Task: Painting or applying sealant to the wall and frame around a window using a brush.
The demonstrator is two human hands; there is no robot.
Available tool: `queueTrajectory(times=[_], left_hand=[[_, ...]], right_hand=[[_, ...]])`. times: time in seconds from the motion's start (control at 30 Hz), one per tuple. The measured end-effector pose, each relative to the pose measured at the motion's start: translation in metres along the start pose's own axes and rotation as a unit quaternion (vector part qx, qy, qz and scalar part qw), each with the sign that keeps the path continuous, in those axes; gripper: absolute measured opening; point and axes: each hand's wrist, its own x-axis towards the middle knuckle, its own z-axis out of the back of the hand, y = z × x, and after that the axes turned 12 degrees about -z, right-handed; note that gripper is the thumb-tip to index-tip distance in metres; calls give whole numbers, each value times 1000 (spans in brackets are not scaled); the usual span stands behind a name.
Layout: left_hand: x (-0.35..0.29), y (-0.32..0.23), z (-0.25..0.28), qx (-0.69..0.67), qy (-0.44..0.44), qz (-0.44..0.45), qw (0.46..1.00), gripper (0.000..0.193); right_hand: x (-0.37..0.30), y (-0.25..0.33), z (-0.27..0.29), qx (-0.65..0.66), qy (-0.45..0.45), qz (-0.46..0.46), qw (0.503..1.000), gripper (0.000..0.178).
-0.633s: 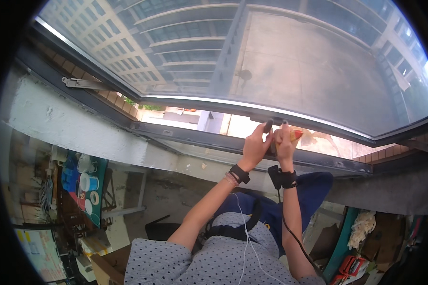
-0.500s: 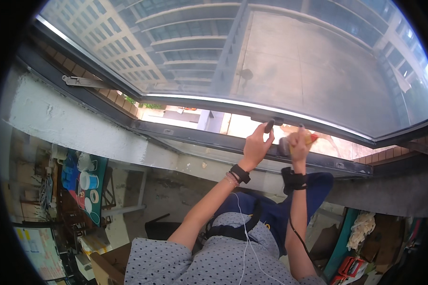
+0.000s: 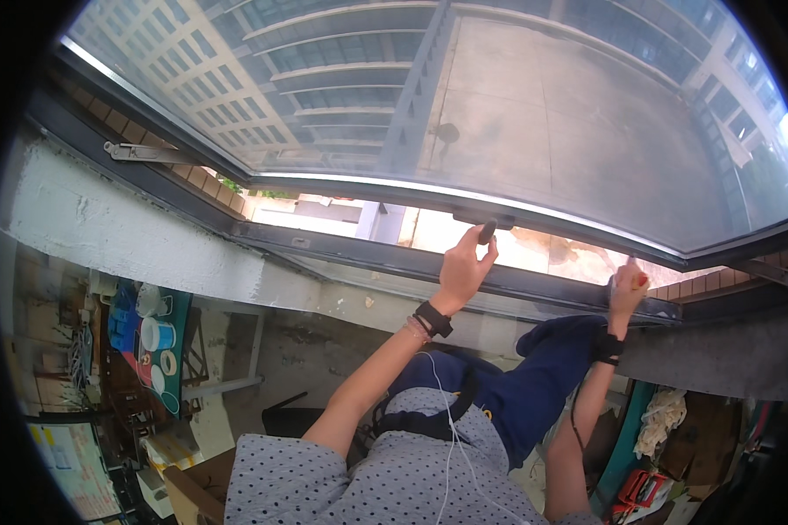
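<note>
A top-hung window sash [image 3: 385, 181] with a dark metal frame stands tilted outward, leaving a gap above the lower frame rail [image 3: 394, 256]. My left hand [image 3: 464, 269] is closed on the dark window handle [image 3: 488, 231], pinching it between thumb and fingers at the sash's bottom edge. Over at the right end of the lower rail, my right hand [image 3: 626, 290] is closed round a small thing with a red part [image 3: 642, 280]. The fingers hide most of that thing, so its kind cannot be made out.
A metal stay arm [image 3: 149, 153] joins sash and frame at the left. Below runs a white, rough-plastered sill [image 3: 140, 227]. Behind me stand a green-topped table [image 3: 178, 350] with tubs at left, a cardboard box [image 3: 193, 494], and a red item [image 3: 643, 490] at lower right.
My right hand has moved right along the lower rail, from near the handle to the frame's right end. My left hand stays on the handle. The view has shifted slightly.
</note>
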Motion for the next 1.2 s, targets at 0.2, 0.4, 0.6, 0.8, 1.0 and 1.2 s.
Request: queueTrajectory(times=[0.2,0.4,0.6,0.8,1.0,1.2], left_hand=[[-2,2,2,7,2,5,1000,14],[-3,3,-2,25,4,-7,1000,15],[-4,5,-2,38,-14,-28,999,16],[-2,-1,0,33,34,18,999,25],[-2,1,-2,23,-10,-22,999,16],[-3,2,-2,21,-9,-28,999,17]], right_hand=[[-50,3,-90,-309,120,124,935,39],[-94,-7,-165,-46,208,-64,975,39],[-90,-18,-164,250,191,-116,942,41],[-45,-23,-74,182,127,-64,973,41],[-8,2,-7,29,18,0,999,41],[-43,7,-57,-365,76,174,912,38]])
